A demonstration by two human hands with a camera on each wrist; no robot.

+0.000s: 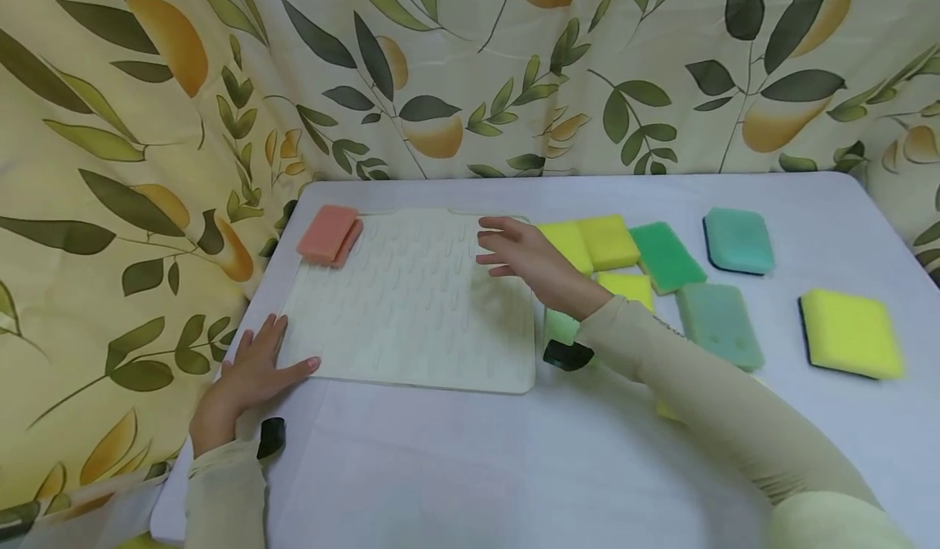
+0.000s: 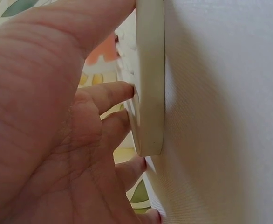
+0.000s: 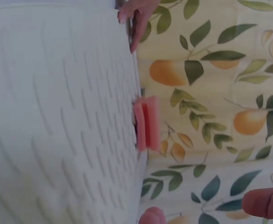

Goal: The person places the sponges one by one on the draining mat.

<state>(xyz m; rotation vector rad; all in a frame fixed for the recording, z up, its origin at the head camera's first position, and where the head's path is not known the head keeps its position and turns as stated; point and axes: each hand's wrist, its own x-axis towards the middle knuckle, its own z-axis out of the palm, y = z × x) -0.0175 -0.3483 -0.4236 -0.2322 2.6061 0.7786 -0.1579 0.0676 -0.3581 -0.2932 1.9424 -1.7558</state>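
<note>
A white ridged board (image 1: pixel 411 296) lies flat on the table. Two pink sponges (image 1: pixel 329 235) are stacked at its far left corner, the upper one offset from the lower. My left hand (image 1: pixel 253 374) is spread at the board's near left corner; in the left wrist view its fingers touch the board's edge (image 2: pixel 150 84). Over the right part of the board hovers my right hand (image 1: pixel 530 262), fingers extended and holding nothing. In the right wrist view only its fingertips (image 3: pixel 264 204) show, well apart from the pink sponges (image 3: pixel 147 123).
Right of the board lie several yellow and green sponges, among them a green one (image 1: pixel 667 257) and a pale green one (image 1: pixel 720 326), partly behind my right arm. Farther right are a teal sponge (image 1: pixel 738 241) and a yellow sponge (image 1: pixel 852 334). A patterned curtain (image 1: pixel 470 68) borders the table's back and left.
</note>
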